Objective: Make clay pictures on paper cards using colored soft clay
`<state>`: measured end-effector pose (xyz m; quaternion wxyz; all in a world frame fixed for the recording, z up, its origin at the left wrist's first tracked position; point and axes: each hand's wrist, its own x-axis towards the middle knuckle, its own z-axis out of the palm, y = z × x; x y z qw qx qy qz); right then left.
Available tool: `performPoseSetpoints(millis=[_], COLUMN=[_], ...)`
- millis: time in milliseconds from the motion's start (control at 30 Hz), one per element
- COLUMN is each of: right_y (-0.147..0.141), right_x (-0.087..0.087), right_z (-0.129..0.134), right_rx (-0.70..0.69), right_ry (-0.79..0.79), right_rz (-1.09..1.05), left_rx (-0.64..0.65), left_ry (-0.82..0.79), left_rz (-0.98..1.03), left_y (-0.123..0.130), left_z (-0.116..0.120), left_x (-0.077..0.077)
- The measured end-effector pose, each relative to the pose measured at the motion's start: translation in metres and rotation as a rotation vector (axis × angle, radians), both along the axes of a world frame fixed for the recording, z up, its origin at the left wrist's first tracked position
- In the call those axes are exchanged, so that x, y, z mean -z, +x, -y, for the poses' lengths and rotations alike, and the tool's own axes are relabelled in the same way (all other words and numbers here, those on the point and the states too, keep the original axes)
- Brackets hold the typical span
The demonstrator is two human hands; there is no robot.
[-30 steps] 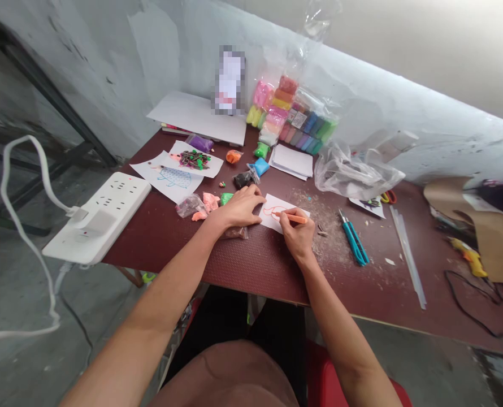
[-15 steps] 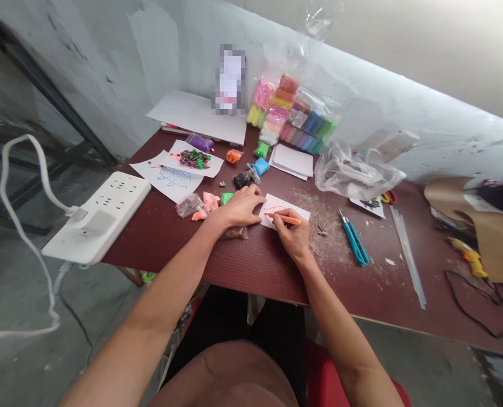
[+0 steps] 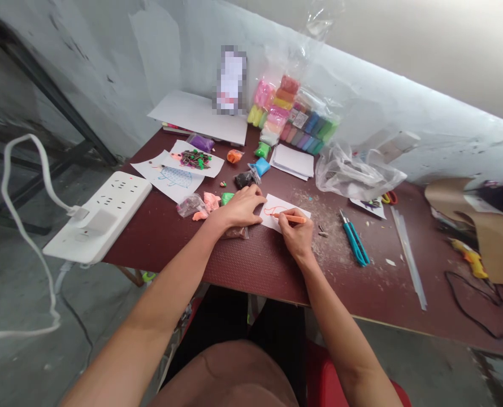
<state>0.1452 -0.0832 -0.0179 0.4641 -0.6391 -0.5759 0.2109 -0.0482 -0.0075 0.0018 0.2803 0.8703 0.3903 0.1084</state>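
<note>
The right hand (image 3: 296,234) was closed in a narrow grip on an orange pen (image 3: 291,217), and its tip was kept on a small white paper (image 3: 286,215) in the middle of the frame. The left hand (image 3: 238,207) was laid open just beside it, touching the paper's edge. Packs of bright clay (image 3: 291,110) were piled farther up, by the wall (image 3: 150,56).

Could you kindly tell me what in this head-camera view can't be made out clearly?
Head view:
The orange drawing on the white paper: partly hidden by the right hand and orange pen.
The brown packet: partly under the left hand.
The upright card: pixelated.
The clay pack's label: too small.
The dark item: cut off by the right edge.
</note>
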Motion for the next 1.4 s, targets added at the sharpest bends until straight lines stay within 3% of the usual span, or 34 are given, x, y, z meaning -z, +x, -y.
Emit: performPoseSetpoints(millis=[800, 1100, 1400], right_y=[-0.002, -0.001, -0.005], right_x=[-0.007, -0.004, -0.005], right_z=[0.0, 0.001, 0.002], right_rx=[0.023, 0.014, -0.139], right_ry=[0.007, -0.006, 0.016], right_rz=[0.02, 0.028, -0.015], left_rx=[-0.009, -0.014, -0.016], left_ry=[-0.018, 0.009, 0.007], left_rz=[-0.041, -0.005, 0.011], left_y=[0.001, 0.0, 0.0], left_z=[0.002, 0.0, -0.002], left_x=[-0.006, 0.0, 0.004])
